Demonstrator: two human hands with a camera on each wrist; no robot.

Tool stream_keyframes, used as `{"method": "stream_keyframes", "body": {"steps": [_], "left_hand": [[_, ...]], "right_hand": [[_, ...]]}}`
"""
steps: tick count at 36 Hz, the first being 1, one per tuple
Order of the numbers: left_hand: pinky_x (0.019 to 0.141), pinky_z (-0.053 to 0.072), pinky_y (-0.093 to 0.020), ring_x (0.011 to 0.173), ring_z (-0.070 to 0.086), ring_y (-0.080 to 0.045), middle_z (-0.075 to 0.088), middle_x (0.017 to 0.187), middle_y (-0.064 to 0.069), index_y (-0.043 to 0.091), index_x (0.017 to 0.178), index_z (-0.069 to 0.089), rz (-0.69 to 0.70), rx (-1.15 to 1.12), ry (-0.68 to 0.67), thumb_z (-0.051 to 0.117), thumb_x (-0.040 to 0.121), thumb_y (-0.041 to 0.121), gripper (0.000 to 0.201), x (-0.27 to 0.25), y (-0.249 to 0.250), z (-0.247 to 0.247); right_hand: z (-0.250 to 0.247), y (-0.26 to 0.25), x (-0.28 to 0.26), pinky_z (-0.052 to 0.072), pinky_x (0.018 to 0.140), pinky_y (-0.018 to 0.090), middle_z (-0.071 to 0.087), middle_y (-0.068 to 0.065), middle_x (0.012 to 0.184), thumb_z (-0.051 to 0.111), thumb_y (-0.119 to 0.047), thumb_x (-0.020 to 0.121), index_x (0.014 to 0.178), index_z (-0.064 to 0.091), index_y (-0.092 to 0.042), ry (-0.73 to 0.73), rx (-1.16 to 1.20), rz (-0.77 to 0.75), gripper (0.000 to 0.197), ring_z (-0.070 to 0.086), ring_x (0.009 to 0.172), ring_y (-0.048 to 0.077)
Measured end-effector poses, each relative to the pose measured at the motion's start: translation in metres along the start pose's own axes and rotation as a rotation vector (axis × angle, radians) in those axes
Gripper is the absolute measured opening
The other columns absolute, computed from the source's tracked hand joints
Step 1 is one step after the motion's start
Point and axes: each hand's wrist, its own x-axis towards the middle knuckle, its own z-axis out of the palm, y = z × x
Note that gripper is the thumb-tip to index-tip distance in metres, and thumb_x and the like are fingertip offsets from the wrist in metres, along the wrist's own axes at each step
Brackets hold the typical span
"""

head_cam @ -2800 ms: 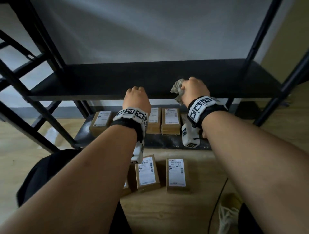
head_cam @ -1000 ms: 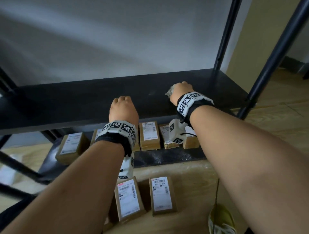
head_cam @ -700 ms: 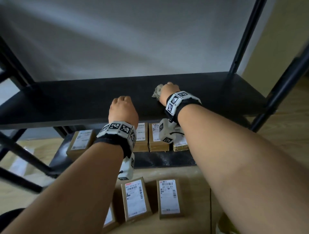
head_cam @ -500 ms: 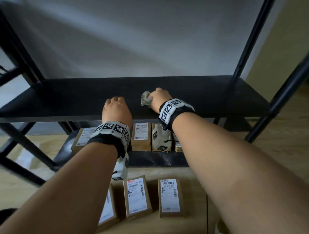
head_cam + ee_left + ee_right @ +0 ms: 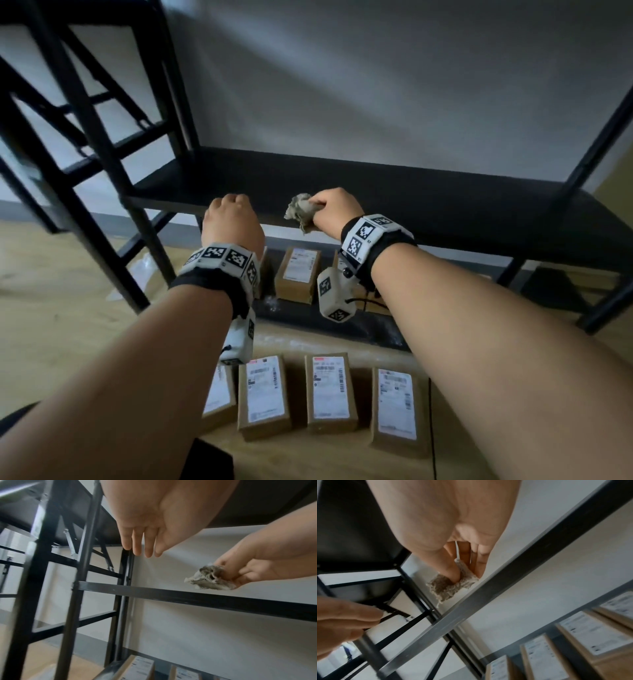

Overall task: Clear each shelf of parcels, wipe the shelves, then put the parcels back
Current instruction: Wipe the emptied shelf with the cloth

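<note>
The black middle shelf (image 5: 428, 202) holds no parcels. My right hand (image 5: 337, 207) pinches a crumpled grey rag (image 5: 300, 213) between thumb and fingers at the shelf's front edge (image 5: 188, 599), left of centre. The right wrist view shows the thumb pressed into the rag (image 5: 449, 586). My left hand (image 5: 142, 551) hangs just left of the rag, fingers straight and holding nothing, over the same front edge. Several brown parcels (image 5: 330, 390) with white labels lie in a row on the floor below my arms. More parcels (image 5: 298, 274) sit on the bottom shelf.
Black upright posts (image 5: 102, 171) and diagonal braces stand at the left, and another post (image 5: 603, 130) at the right. A grey wall lies behind the rack. The wooden floor (image 5: 51, 308) spreads out left of it. A thin black cable (image 5: 432, 428) runs beside the rightmost floor parcel.
My right hand has carried the rag leftward along the shelf, close to the left hand. The view has swung left, bringing the left posts in. The left hand has kept its place at the front edge.
</note>
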Motion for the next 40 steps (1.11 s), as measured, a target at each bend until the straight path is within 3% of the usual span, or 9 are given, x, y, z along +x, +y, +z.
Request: {"method": "stream_keyframes", "body": {"steps": [11, 16, 23, 26, 30, 36, 40], "left_hand": [[0.101, 0.037, -0.043, 0.123, 0.04, -0.034, 0.05, 0.129, -0.015, 0.006, 0.125, 0.049, -0.113, 0.152, 0.057, 0.04, 0.089, 0.004, 0.037, 0.03, -0.125, -0.025], [0.1, 0.037, -0.041, 0.119, 0.044, -0.032, 0.054, 0.124, -0.012, 0.009, 0.121, 0.051, -0.128, 0.191, 0.097, 0.041, 0.094, 0.014, 0.029, 0.048, -0.166, -0.026], [0.103, 0.035, -0.038, 0.123, 0.043, -0.028, 0.053, 0.128, -0.008, 0.012, 0.128, 0.049, -0.166, 0.192, 0.08, 0.05, 0.093, 0.022, 0.036, 0.068, -0.204, -0.018], [0.104, 0.035, -0.038, 0.125, 0.04, -0.03, 0.05, 0.132, -0.01, 0.009, 0.131, 0.046, -0.184, 0.173, 0.042, 0.044, 0.091, 0.013, 0.041, 0.073, -0.213, -0.016], [0.106, 0.035, -0.039, 0.128, 0.037, -0.03, 0.046, 0.136, -0.011, 0.008, 0.134, 0.044, -0.235, 0.162, -0.002, 0.039, 0.092, 0.011, 0.042, 0.074, -0.225, -0.012], [0.105, 0.036, -0.039, 0.126, 0.038, -0.029, 0.047, 0.134, -0.01, 0.008, 0.132, 0.045, -0.29, 0.147, -0.032, 0.039, 0.089, 0.004, 0.044, 0.059, -0.228, -0.001], [0.103, 0.038, -0.04, 0.124, 0.04, -0.03, 0.049, 0.131, -0.011, 0.008, 0.128, 0.048, -0.308, 0.152, -0.031, 0.039, 0.089, 0.004, 0.04, 0.045, -0.225, 0.003]], "right_hand": [[0.086, -0.124, 0.061, 0.05, 0.091, 0.033, 0.068, 0.009, 0.113, 0.05, -0.01, 0.091, 0.112, 0.068, -0.01, 0.003, 0.011, -0.196, 0.029, 0.062, 0.105, 0.027], [0.123, -0.164, 0.087, 0.047, 0.095, 0.031, 0.064, 0.008, 0.124, 0.048, -0.008, 0.093, 0.124, 0.064, -0.014, -0.024, -0.005, -0.212, 0.035, 0.058, 0.114, 0.027], [0.168, -0.202, 0.13, 0.046, 0.096, 0.031, 0.061, 0.011, 0.126, 0.049, -0.008, 0.092, 0.122, 0.063, -0.01, -0.05, -0.114, -0.206, 0.033, 0.057, 0.116, 0.029], [0.179, -0.214, 0.146, 0.042, 0.099, 0.03, 0.058, 0.011, 0.13, 0.048, -0.01, 0.094, 0.125, 0.059, -0.011, -0.015, -0.124, -0.195, 0.033, 0.054, 0.12, 0.028], [0.197, -0.222, 0.153, 0.044, 0.098, 0.031, 0.057, 0.011, 0.131, 0.046, -0.01, 0.095, 0.126, 0.058, -0.011, -0.082, -0.127, -0.203, 0.033, 0.055, 0.119, 0.028], [0.204, -0.203, 0.141, 0.044, 0.102, 0.033, 0.046, 0.009, 0.136, 0.048, -0.01, 0.091, 0.136, 0.052, -0.017, -0.05, -0.073, -0.274, 0.046, 0.049, 0.123, 0.028], [0.196, -0.189, 0.119, 0.047, 0.098, 0.034, 0.049, 0.008, 0.13, 0.047, -0.004, 0.09, 0.131, 0.057, -0.015, 0.008, 0.017, -0.358, 0.044, 0.053, 0.116, 0.026]]}}
